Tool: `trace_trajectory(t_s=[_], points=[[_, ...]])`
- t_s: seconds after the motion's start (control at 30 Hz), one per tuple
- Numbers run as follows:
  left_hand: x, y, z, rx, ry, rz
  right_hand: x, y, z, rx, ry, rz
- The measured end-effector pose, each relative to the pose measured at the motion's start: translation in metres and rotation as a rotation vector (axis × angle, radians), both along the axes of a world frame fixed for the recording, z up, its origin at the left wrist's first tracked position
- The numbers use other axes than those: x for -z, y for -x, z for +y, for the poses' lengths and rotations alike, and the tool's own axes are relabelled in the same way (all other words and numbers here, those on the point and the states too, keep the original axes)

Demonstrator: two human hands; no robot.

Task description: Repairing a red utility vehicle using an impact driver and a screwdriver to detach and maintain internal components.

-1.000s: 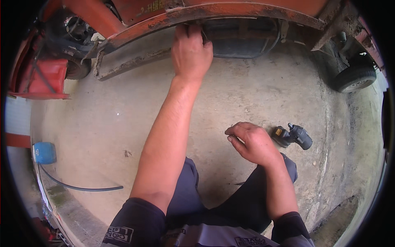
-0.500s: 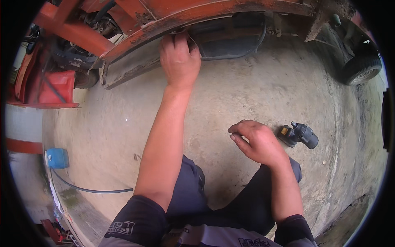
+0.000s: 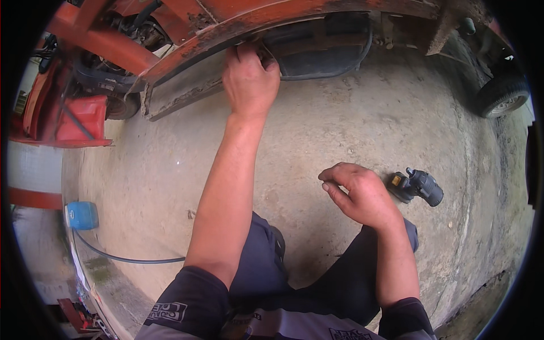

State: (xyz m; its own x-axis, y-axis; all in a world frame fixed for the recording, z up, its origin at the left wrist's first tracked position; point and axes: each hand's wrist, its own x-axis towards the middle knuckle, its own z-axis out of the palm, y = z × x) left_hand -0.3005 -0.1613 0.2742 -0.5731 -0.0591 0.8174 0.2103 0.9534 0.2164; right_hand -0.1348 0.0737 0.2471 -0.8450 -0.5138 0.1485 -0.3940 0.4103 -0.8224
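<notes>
My left hand (image 3: 251, 79) reaches up to the underside of a rusty orange steel frame (image 3: 192, 42), fingers closed on something small that I cannot make out, beside a dark, rounded-edged panel (image 3: 317, 48). My right hand (image 3: 354, 192) hangs over the concrete floor with thumb and fingers curled together; whether a small item is between them I cannot make out. Right of it a black cordless power tool (image 3: 422, 188) lies on the floor.
A grimy metal channel (image 3: 181, 93) runs under the frame. A red body part (image 3: 85, 116) and dark machinery are at upper left, a tyre (image 3: 498, 99) at upper right. A blue jug (image 3: 82, 215) with a black hose (image 3: 133, 259) stands left.
My left hand has moved a little left along the frame. My right hand keeps its curled pose. The whole view has shifted slightly.
</notes>
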Motion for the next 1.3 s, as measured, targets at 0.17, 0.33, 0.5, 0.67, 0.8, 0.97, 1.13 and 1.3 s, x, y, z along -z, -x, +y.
trace_trajectory(t_s=[0.17,0.33,0.5,0.67,0.8,0.97,1.13,1.3], points=[[-0.002,-0.005,-0.004,0.028,-0.037,0.007,0.001,0.004,-0.005,-0.016,-0.019,-0.019],[-0.007,-0.003,-0.008,0.067,-0.095,-0.036,0.007,0.009,-0.006,-0.019,-0.016,-0.031],[-0.006,-0.007,-0.006,0.091,-0.098,-0.049,0.013,0.014,-0.009,-0.035,-0.032,-0.051],[-0.002,-0.003,-0.016,0.202,-0.173,-0.113,0.017,0.017,-0.012,-0.041,-0.035,-0.067],[-0.002,-0.001,-0.021,0.244,-0.216,-0.12,0.017,0.017,-0.014,-0.043,-0.053,-0.067],[-0.013,-0.001,-0.023,0.246,-0.001,-0.101,0.019,0.017,-0.014,-0.051,-0.047,-0.074],[-0.013,-0.008,-0.002,0.112,-0.07,-0.138,0.019,0.017,-0.014,-0.053,-0.059,-0.072],[-0.017,-0.005,0.007,-0.016,-0.054,-0.176,0.015,0.016,-0.009,-0.033,-0.074,-0.067]])
